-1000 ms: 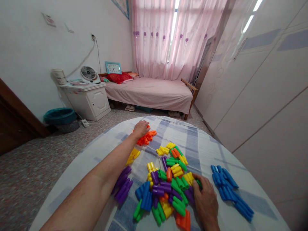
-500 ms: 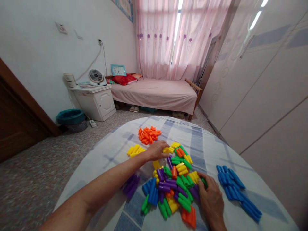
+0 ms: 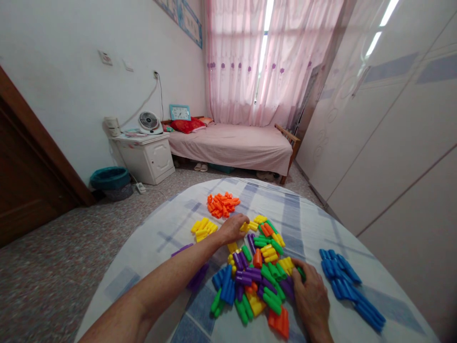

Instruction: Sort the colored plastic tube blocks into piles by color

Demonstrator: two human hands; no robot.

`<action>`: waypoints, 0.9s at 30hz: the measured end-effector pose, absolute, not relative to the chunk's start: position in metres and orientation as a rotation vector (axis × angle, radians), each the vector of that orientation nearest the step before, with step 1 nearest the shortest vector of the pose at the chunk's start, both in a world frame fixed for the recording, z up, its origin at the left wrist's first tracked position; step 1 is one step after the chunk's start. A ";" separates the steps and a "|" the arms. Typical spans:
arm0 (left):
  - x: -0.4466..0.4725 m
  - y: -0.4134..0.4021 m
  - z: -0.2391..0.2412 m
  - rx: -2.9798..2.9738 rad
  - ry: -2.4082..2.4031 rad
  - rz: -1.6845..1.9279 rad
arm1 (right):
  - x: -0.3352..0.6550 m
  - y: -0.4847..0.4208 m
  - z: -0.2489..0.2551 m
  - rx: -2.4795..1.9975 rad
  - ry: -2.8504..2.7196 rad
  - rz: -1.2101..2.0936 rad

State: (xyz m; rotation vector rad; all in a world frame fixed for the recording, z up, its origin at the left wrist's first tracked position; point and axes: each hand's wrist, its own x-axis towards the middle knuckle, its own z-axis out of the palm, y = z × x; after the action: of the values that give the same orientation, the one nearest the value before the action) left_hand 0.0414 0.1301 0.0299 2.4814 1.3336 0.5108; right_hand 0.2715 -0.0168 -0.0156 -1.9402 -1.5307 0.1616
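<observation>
My left hand (image 3: 233, 229) reaches across the table with its fingers closed on a yellow plastic building block (image 3: 244, 227). Loose yellow blocks (image 3: 253, 226) lie just beyond its fingertips. My right hand (image 3: 313, 297) rests at the right edge of a mixed heap, loosely curved, thumb and forefinger apart. A green block (image 3: 302, 273) shows between them; whether it is gripped I cannot tell. Near that thumb are a yellow block (image 3: 285, 265) and a purple block (image 3: 286, 287). The heap also has green, blue, orange and purple blocks (image 3: 249, 275), each like joined tubes.
On the round table's checked cloth (image 3: 296, 205), orange blocks (image 3: 223, 205) are piled at the far side. Yellow blocks (image 3: 203, 228) lie left of my left hand, purple blocks (image 3: 198, 277) beside my left forearm. Blue blocks (image 3: 352, 288) sit at the right. A bed (image 3: 232, 140) stands beyond.
The view has tilted up slightly. My left hand has drawn back a little to the left, the yellow block in its fingers. My right hand stays beside the heap.
</observation>
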 end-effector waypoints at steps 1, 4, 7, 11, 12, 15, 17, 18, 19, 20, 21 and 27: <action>0.039 0.128 0.034 2.478 1.333 0.541 | 0.271 -0.017 -0.015 -1.941 -1.526 0.167; 0.019 0.125 0.048 2.466 1.308 0.760 | 0.271 -0.016 -0.016 -1.943 -1.527 0.160; -0.021 0.127 0.059 2.414 1.409 0.948 | 0.271 -0.015 -0.017 -1.953 -1.523 0.136; -0.079 0.135 0.056 2.205 1.855 0.746 | 0.271 -0.014 -0.018 -1.979 -1.485 0.150; -0.089 0.137 0.052 2.160 1.915 0.696 | 0.271 -0.014 -0.017 -1.984 -1.477 0.156; -0.102 0.139 0.042 2.107 1.948 0.606 | 0.269 -0.014 -0.014 -1.982 -1.475 0.169; -0.100 0.137 0.039 2.105 1.942 0.582 | 0.269 -0.015 -0.012 -1.970 -1.487 0.171; -0.097 0.134 0.040 2.113 1.945 0.590 | 0.268 -0.015 -0.011 -1.968 -1.491 0.167; -0.092 0.131 0.042 2.126 1.955 0.611 | 0.268 -0.015 -0.011 -1.970 -1.490 0.160; -0.086 0.127 0.045 2.140 1.969 0.640 | 0.267 -0.015 -0.010 -1.972 -1.490 0.153; -0.079 0.122 0.048 2.175 1.955 0.666 | 0.267 -0.015 -0.010 -1.974 -1.489 0.150; -0.029 0.089 0.055 2.711 1.033 0.410 | 0.266 -0.014 -0.009 -2.006 -1.454 0.189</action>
State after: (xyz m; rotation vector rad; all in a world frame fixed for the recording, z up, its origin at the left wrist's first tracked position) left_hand -0.0289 0.0886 0.0550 2.7105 1.0329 0.4096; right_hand 0.2657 -0.0144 -0.0094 -2.0064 -1.4543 0.1891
